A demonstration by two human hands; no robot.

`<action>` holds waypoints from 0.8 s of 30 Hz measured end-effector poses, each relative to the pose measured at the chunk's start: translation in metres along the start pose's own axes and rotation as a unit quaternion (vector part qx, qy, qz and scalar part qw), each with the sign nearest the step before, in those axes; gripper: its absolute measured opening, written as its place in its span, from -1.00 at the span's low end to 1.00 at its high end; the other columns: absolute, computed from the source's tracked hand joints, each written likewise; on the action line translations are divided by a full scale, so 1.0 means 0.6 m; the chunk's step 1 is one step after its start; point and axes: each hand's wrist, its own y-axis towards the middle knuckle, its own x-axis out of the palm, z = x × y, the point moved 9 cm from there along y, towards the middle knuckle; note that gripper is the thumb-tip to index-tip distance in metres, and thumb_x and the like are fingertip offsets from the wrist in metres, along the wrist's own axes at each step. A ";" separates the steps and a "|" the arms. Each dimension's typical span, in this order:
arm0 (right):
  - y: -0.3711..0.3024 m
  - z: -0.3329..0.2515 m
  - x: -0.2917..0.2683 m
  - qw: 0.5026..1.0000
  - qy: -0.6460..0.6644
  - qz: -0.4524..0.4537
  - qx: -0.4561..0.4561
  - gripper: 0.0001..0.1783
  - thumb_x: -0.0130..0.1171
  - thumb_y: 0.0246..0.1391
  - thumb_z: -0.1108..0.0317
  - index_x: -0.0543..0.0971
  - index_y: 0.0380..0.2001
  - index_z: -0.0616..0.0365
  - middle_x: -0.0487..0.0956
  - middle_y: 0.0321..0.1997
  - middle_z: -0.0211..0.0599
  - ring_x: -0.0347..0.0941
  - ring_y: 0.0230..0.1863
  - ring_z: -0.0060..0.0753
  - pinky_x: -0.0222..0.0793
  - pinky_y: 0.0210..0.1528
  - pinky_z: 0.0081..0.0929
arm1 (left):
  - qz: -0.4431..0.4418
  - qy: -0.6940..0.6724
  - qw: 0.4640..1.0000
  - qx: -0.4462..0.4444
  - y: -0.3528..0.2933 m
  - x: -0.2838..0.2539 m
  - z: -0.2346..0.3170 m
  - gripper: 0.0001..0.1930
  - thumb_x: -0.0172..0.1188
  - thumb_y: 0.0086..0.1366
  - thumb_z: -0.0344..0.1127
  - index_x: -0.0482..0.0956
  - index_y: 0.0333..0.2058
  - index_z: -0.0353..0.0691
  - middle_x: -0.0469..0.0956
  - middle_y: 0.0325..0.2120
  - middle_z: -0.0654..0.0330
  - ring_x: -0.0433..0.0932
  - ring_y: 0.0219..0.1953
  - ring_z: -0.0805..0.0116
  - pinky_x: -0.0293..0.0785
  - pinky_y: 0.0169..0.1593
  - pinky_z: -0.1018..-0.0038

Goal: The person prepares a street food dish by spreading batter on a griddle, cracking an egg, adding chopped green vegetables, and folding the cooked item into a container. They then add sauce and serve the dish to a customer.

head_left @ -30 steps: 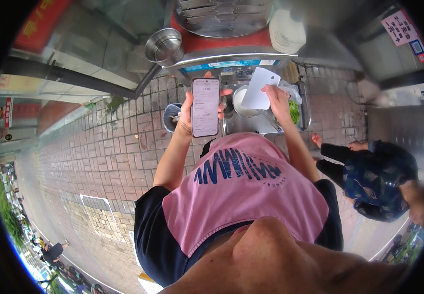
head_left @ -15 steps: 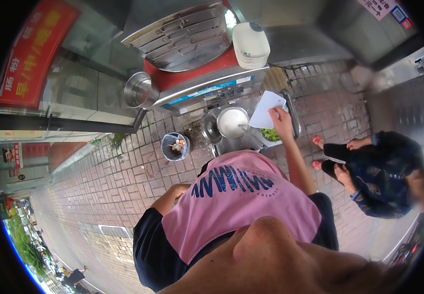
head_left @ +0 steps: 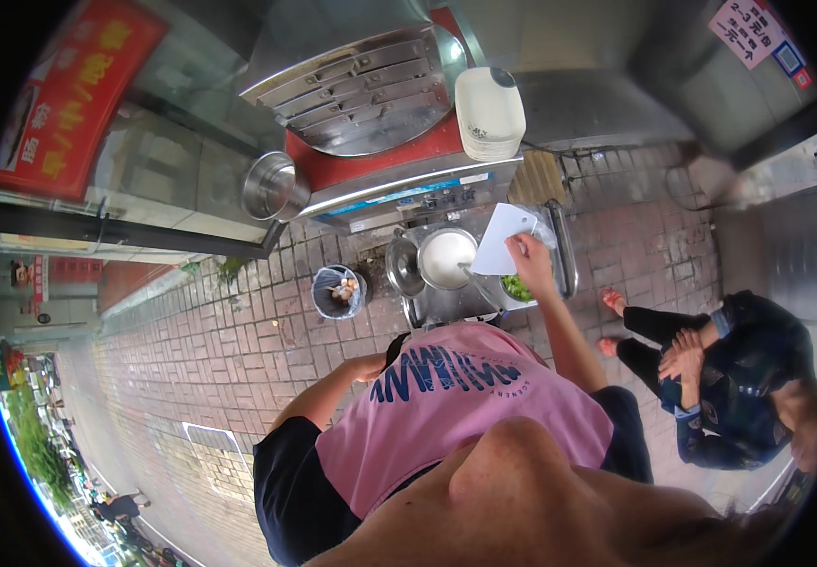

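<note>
Right hand [head_left: 528,257], upper centre of frame, fingers pinched shut on white flat scraper [head_left: 504,236], blade angled up-left, just right of pot of white batter [head_left: 447,258]; left hand [head_left: 372,367] lower, near waist, grip unreadable.

A street food stall on an open pavement; grey and red paving bricks [head_left: 238,359] run underfoot; a steel steamer cabinet [head_left: 361,85] with flat drawers stands on a cart [head_left: 408,180]; a pot of white batter [head_left: 447,258], a metal bowl [head_left: 273,186] and a small bin [head_left: 338,291] sit about it; a red signboard [head_left: 77,85] hangs nearby.
</note>
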 end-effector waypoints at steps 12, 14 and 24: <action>-0.007 0.034 0.027 0.999 0.008 -0.043 0.003 -0.76 0.11 0.00 0.25 0.53 -0.45 0.25 0.43 -0.67 -0.28 0.19 -0.68 -0.62 0.10 -0.62 -0.53 | 0.287 0.072 0.857 0.423 -0.275 -0.007 0.475 -0.75 0.12 0.18 -0.10 0.48 -0.41 -0.18 0.48 -0.51 0.29 0.43 -0.51 0.56 0.35 -0.47 0.65; -0.011 0.021 0.038 0.997 0.000 -0.079 0.024 -0.73 0.10 0.00 0.23 0.53 -0.45 0.27 0.49 -0.59 -0.14 0.36 -0.61 -0.36 0.20 -0.54 -0.45 | 0.325 -0.160 0.783 0.506 -0.337 -0.092 0.617 -0.60 0.22 0.07 0.04 0.44 -0.55 -0.22 0.47 -0.63 0.19 0.39 -0.66 0.48 0.28 -0.64 0.61; -0.050 0.088 0.009 0.996 0.001 -0.049 0.074 -0.75 0.11 0.01 0.26 0.52 -0.46 0.29 0.49 -0.63 -0.19 0.27 -0.71 -0.50 0.16 -0.62 -0.49 | 0.307 -0.358 0.719 0.510 -0.381 -0.136 0.871 -0.61 0.19 -0.09 0.02 0.30 -0.63 -0.17 0.25 -0.73 0.25 0.22 -0.71 0.44 0.06 -0.67 0.55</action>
